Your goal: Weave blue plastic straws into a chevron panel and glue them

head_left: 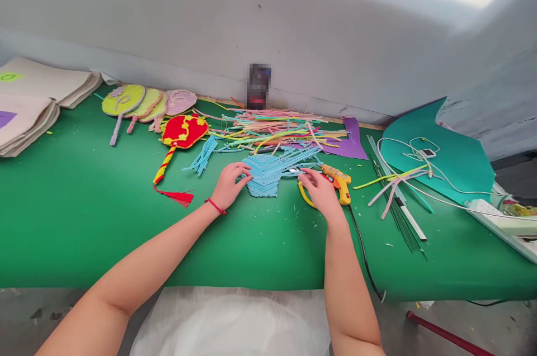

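A light-blue panel of pipe cleaners [263,180], laid in a V pattern, lies flat on the green tabletop in front of me. My left hand [231,184] grips its left edge between thumb and fingers. Loose blue strips stick out from the panel's upper right side. At the ends of these strips, the fingers of my right hand [318,189] are drawn together. What they hold is too small to make out. Just beyond that hand is a yellow glue gun [344,188], its cord running down over the table edge. A yellow curved handle [305,195] shows beside the right hand.
Colourful pipe cleaners [272,127] are heaped behind the panel. A red and yellow fan [184,131] with a tassel lies left, below several pastel fans [123,100]. Thin wires [398,222], a white cable [444,191], a teal sheet [453,149] and a power strip [499,215] occupy the right.
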### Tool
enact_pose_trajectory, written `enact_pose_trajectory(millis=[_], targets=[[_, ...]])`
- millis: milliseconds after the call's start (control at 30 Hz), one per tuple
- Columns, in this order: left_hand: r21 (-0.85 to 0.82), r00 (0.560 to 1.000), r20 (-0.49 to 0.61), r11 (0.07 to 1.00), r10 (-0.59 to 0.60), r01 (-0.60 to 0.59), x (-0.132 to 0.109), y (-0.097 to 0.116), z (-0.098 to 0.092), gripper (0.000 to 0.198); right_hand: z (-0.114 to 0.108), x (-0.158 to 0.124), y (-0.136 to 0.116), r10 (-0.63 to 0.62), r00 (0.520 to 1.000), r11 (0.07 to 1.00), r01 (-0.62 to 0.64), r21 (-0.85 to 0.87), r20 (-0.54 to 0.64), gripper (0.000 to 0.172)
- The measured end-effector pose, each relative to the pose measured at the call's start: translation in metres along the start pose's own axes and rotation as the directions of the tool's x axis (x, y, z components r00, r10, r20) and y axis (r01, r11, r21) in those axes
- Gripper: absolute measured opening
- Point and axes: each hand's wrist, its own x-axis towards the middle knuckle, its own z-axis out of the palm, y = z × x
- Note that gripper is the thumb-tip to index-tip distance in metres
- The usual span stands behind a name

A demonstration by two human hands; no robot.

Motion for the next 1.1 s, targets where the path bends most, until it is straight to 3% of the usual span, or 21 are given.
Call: enact_pose_trajectory(millis=[67,167,400,533,633,867,967,1100], targets=[[-0.001,0.999,0.019,0.999,0.040,-0.040,0.000,0.002,0.000,0.007,0.009,0.003,-0.007,0.013,0.986,0.998,-0.022,0.051,0.166,0.050],[0.011,0.995,0.053,0.996,0.084,-0.085,-0.001,0.005,0.000,0.009,0.019,0.008,-0.009,0.000,0.969,0.983,-0.045,0.179,0.246,0.048],[0.072,0.984,0.140,0.990,0.111,-0.122,-0.004,0.007,0.005,0.011,0.030,0.010,-0.002,-0.013,0.975,0.870,-0.097,0.483,0.221,0.038],[0.131,0.989,0.140,0.989,0.047,-0.065,-0.004,0.010,0.004,0.014,0.035,0.007,0.001,-0.002,0.975,0.844,-0.117,0.524,0.221,0.037],[0.173,0.991,0.128,0.983,0.038,-0.060,-0.008,0.021,0.004,0.029,0.039,0.007,0.004,0.001,0.981,0.838,-0.107,0.535,0.194,0.038],[0.275,0.921,0.366,0.929,0.137,-0.247,-0.038,0.057,0.015,0.058,0.040,0.010,0.009,0.008,0.986,0.846,-0.096,0.524,0.167,0.041],[0.325,0.903,0.404,0.899,0.148,-0.293,-0.048,0.066,0.019,0.066,0.040,0.010,0.008,0.013,0.986,0.837,-0.102,0.538,0.168,0.041],[0.377,0.911,0.390,0.879,0.136,-0.293,-0.048,0.068,0.017,0.067,0.043,0.009,0.005,-0.002,0.986,0.826,-0.092,0.557,0.165,0.040]])
